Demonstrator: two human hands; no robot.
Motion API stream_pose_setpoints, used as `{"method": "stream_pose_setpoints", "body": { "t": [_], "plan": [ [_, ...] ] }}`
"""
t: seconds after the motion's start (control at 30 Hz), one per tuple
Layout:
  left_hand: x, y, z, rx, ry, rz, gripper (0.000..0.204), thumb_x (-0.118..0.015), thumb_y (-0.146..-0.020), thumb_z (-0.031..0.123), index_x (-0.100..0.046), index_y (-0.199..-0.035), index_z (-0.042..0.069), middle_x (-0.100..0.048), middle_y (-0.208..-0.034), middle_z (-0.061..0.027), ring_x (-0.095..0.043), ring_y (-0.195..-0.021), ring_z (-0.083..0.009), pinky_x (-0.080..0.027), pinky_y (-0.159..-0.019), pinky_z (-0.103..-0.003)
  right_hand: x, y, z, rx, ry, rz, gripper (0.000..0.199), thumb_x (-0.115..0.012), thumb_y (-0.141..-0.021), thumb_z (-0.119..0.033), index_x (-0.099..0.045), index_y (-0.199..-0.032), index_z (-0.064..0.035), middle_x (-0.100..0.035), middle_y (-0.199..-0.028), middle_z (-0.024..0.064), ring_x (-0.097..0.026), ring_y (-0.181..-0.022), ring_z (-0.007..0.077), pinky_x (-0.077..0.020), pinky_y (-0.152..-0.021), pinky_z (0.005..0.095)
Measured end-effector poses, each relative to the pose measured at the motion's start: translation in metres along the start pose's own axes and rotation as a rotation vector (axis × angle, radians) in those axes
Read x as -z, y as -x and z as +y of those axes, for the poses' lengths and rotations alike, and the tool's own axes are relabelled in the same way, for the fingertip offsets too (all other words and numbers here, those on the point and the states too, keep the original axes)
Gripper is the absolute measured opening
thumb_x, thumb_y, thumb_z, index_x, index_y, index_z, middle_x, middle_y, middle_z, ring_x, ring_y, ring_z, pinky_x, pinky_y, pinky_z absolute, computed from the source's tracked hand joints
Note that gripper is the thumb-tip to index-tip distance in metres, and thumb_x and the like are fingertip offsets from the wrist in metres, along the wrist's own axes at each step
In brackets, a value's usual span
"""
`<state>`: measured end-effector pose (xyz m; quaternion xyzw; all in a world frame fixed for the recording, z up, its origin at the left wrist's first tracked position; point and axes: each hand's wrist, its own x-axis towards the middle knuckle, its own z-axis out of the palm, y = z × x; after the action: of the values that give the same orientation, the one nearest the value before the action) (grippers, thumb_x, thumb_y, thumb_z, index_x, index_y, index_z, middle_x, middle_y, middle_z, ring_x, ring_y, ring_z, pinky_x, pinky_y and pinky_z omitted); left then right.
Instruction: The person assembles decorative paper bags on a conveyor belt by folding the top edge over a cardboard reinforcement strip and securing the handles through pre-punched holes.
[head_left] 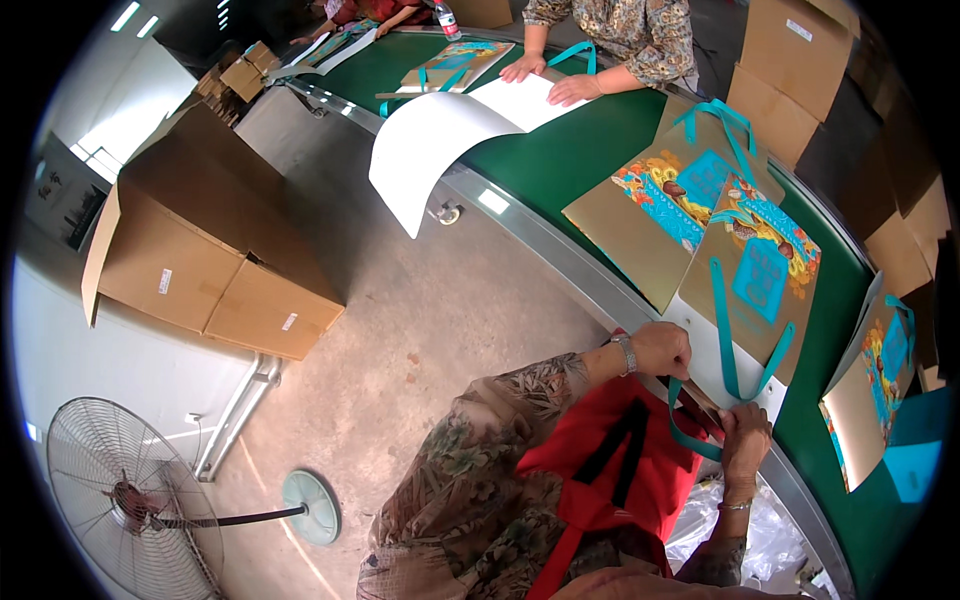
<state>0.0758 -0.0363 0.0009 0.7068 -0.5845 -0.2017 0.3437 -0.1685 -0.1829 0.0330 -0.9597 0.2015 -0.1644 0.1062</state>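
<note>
left hand (663, 350) pinches teal ribbon handle (688, 441); right hand (747, 437) curls by its other end, grip unclear. gold gift bag (757, 275) lies at the near edge of the conveyor (560, 165); uneven tension could twist the ribbon.

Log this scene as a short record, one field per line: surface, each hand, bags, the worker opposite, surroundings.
Surface: green worktop with a metal edge
Left hand: by the upper end of a turquoise ribbon; fingertips partly hidden
Right hand: by the ribbon's lower end, at the near edge
Bags: two overlapping gold bags beyond the hands; another gold bag at far right
Worker opposite: both hands on a white sheet
Surroundings: cardboard box and fan at left
</note>
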Motion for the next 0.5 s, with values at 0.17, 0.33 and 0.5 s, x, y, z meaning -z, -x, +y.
{"method": "stream_pose_setpoints", "body": {
  "t": [0.17, 0.33, 0.5],
  "plan": [
    [0.012, -0.01, -0.002, 0.056, 0.012, -0.186, 0.02, -0.079, -0.08, 0.029, -0.077, -0.08, 0.009, -0.071, -0.074, -0.0093, -0.069, -0.076, -0.0301, -0.053, -0.069, -0.043, -0.006, -0.005, 0.005, -0.083, 0.019, 0.0, 0.022, -0.075, -0.088, -0.026, -0.069, -0.083, -0.0053, -0.064, -0.086, 0.0115, -0.062, -0.087, 0.0337, -0.0473, -0.079, 0.0442],
    [0.008, 0.0, 0.031, 0.089, -0.292, -0.158, 0.026, -0.079, -0.078, 0.031, -0.077, -0.095, 0.011, -0.074, -0.097, -0.0086, -0.071, -0.093, -0.0279, -0.053, -0.077, -0.042, -0.008, -0.01, 0.013, -0.199, -0.056, -0.018, 0.032, -0.078, -0.085, -0.033, -0.07, -0.08, -0.0029, -0.068, -0.083, 0.0135, -0.066, -0.082, 0.0354, -0.0496, -0.075, 0.0455],
    [-0.039, 0.043, 0.091, -0.224, -0.617, 0.084, 0.06, -0.076, -0.08, 0.04, -0.064, -0.125, 0.002, -0.062, -0.131, -0.0121, -0.058, -0.125, -0.0294, -0.045, -0.102, -0.046, -0.006, -0.018, 0.01, -0.243, 0.026, -0.094, 0.034, -0.078, -0.084, -0.038, -0.07, -0.079, -0.0053, -0.067, -0.075, 0.0157, -0.066, -0.072, 0.0385, -0.0508, -0.065, 0.0483]
  ]
}}
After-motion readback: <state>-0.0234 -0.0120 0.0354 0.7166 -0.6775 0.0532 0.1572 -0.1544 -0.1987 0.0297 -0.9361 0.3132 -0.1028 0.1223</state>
